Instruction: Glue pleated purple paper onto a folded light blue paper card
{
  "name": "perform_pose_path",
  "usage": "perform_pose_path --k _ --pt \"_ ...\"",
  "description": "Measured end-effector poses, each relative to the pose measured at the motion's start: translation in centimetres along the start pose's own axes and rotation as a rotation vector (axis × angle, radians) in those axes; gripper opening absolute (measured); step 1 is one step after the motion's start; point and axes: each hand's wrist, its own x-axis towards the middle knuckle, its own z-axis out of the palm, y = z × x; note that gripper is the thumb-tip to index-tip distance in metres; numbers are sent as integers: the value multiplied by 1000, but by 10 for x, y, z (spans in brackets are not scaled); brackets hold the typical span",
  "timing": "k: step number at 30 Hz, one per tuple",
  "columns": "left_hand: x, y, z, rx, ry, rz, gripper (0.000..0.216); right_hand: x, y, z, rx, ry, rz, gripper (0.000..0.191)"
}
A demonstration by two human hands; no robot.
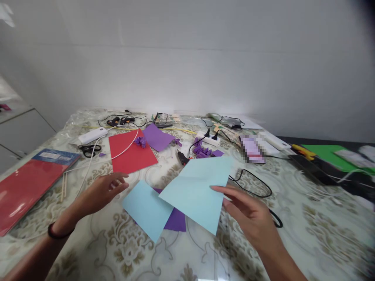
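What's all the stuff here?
Blue sheets: 2, pale, front
Purple sheets: 2, purple, front and back
Red sheet: 1, red, left
Folded pieces: several, purple, middle
Scissors: 1, black, left
Pack: 1, red, left
Power strip: 1, white, back
Phone: 1, purplish, right
Green sheet: 1, green, right
Cables: several, black or white, around
White gadgets: 2, white, sides
Glue guns: several, black, back
Left hand: 1, bare, left
Right hand: 1, bare, holding blue sheet

1. We face a pale grey wall (pixel 187 74), plain, crossed by a thin horizontal seam (pixel 175 47).
2. Low at left, we note a light grey cabinet (pixel 26 127) with dark edge lines.
3. Before us, a table (pixel 293 249); its pale cover (pixel 96 253) bears grey-brown floral scrolls.
4. Light soft; we log a bright patch (pixel 6 15) upper left, wall paler just above the table.
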Motion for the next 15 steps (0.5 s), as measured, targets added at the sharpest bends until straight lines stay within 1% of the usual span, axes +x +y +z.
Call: perform_pose_path --k 2,4,5,7,9,10,12,14,15 --pt "3 8 8 -80 -17 17 53 -4 0 8 105 -70 38 27" --pt "5 23 15 -234 -56 41 54 -5 -6 16 126 -105 65 27" --pt "5 32 17 -325 -63 59 53 -3 -11 21 101 -111 71 26" --pt "6 51 21 -497 -34 84 56 2 -26 30 46 -103 50 24" --pt "7 66 24 -595 -11 71 59 8 -44 38 38 -97 2 23" --pt "8 70 25 -640 -36 52 60 11 -53 41 41 -106 -23 21" --pt "8 72 30 -758 -157 17 60 15 -66 46 59 -145 -57 19" --pt "8 68 36 -877 -276 -2 62 19 -71 49 75 -199 -48 19" --pt "8 65 39 -917 -293 -1 60 21 -70 50 81 -212 -27 19"
